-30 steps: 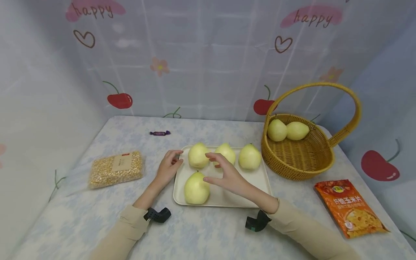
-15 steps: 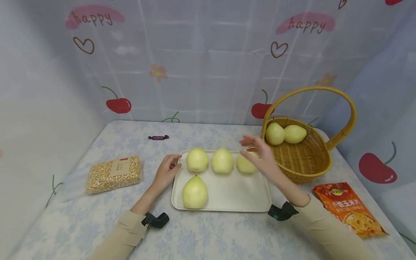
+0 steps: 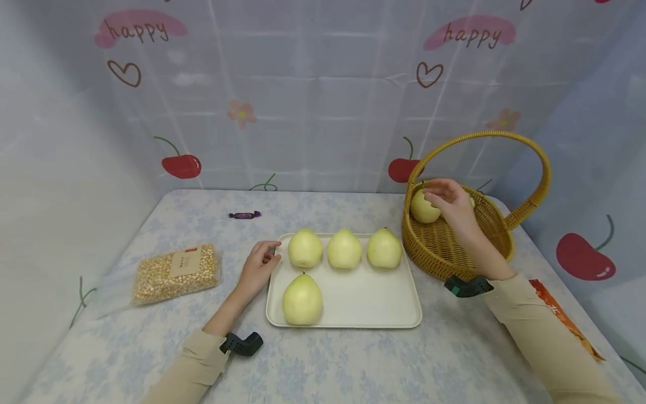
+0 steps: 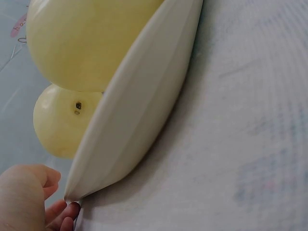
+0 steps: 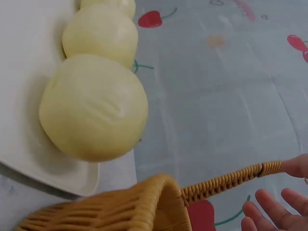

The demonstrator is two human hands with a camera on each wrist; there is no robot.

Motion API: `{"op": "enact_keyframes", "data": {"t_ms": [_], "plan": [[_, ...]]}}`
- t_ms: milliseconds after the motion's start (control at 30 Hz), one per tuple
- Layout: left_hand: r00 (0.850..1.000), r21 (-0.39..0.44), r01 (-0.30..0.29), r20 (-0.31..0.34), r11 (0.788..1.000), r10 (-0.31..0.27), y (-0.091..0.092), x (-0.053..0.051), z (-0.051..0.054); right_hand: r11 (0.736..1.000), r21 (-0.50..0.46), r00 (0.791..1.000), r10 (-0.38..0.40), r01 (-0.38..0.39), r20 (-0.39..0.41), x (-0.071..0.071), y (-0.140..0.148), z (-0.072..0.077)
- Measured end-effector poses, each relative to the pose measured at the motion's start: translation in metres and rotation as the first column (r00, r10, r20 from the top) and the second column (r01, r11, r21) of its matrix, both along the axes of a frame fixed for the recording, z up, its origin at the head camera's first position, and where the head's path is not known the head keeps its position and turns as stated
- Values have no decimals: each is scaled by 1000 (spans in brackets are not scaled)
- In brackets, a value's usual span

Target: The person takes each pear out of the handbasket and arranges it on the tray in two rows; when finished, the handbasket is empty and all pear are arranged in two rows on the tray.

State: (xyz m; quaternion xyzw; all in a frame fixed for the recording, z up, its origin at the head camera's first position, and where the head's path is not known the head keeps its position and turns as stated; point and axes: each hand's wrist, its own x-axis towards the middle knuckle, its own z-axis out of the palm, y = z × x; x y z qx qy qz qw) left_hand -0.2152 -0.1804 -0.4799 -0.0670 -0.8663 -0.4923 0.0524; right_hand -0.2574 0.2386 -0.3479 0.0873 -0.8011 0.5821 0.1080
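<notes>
My left hand (image 3: 258, 266) is at the upper left corner of a white tray (image 3: 365, 303), fingers loosely bent and fingertips touching its rim. Four-sided and shallow, the tray bears a back row of three pears, a left pear (image 3: 305, 247), a middle pear (image 3: 345, 248) and a right pear (image 3: 384, 248), plus a front pear (image 3: 302, 299). My right hand (image 3: 456, 210) hovers over the wicker basket (image 3: 429, 252), fingers relaxed and holding nothing. A basket pear (image 3: 423, 206) shows beside its fingertips. Another pear behind the hand is mostly hidden.
The basket's tall handle (image 3: 542, 185) arches above my right hand. A bag of corn kernels (image 3: 176, 275) lies left of the tray, and a purple wrapped candy (image 3: 244, 215) lies behind it. My right sleeve partly covers an orange snack bag (image 3: 567, 320).
My right hand has moved from above the tray, past the right pear, to over the basket at the right. My left hand stays at the tray's rim. The pears have not moved.
</notes>
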Motion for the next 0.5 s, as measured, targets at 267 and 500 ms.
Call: {"op": "enact_keyframes", "data": {"t_ms": [267,500], "plan": [[1000,13,-9,-4,1000,9,1,0,1,997,18,995,-82,81,60,-34,20,3],[1000,14,-12,5,1000,12,0,0,-1,995,42,995,-91,90,38,-59,36,-5]]}}
